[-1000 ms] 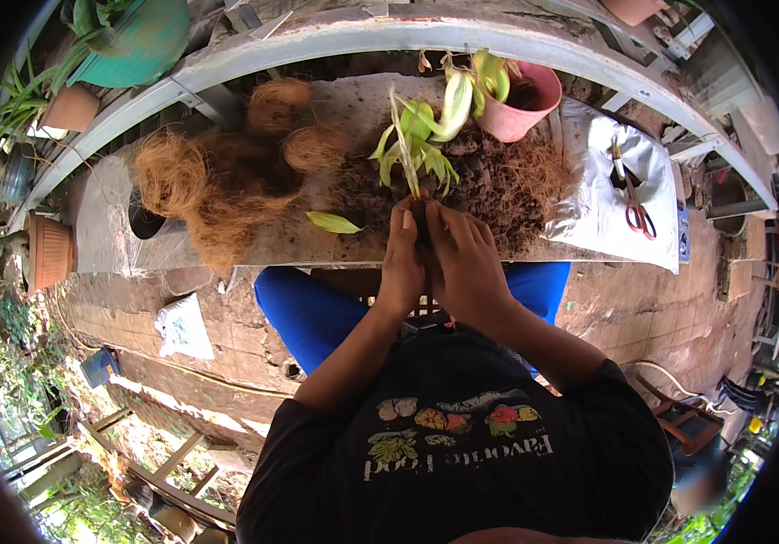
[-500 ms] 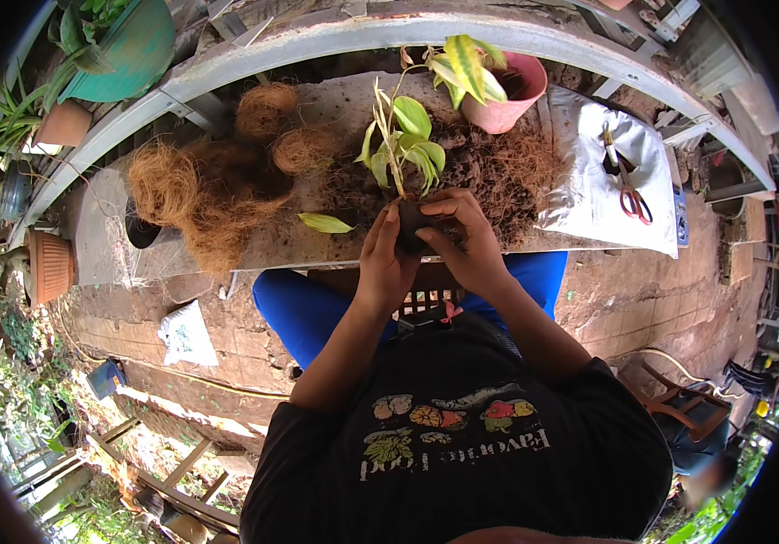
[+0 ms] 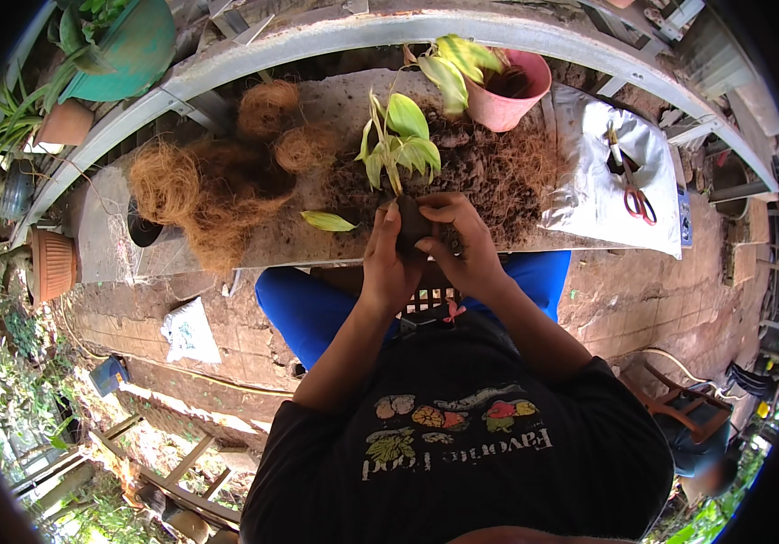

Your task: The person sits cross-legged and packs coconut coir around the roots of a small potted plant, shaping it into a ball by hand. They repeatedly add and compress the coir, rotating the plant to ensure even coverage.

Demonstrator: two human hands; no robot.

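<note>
Between my two hands is a dark, rounded root ball (image 3: 414, 225) at the table's near edge. A leafy plant (image 3: 402, 145) with green and yellowish leaves rises from its top and leans away from me. My left hand (image 3: 388, 258) is closed along the ball's left side. Curled over the right side is my right hand (image 3: 462, 238), thumb low and fingers near the top. Loose dark soil (image 3: 480, 181) lies on the table just beyond. A single fallen leaf (image 3: 327, 221) rests left of my left hand. The ball's underside is hidden.
Brown coconut fibre (image 3: 213, 190) is heaped on the left of the table (image 3: 99, 240). A pink pot (image 3: 509, 95) with a leafy stem stands at the back. Red-handled scissors (image 3: 634, 195) lie on a white sack (image 3: 589, 172) at right. A metal rail (image 3: 389, 32) runs along the far side.
The plant in my hands has turned slightly, its leaves shifting a little. My right fingers have moved slightly on the root ball. The long stem reaching toward the pink pot has shifted.
</note>
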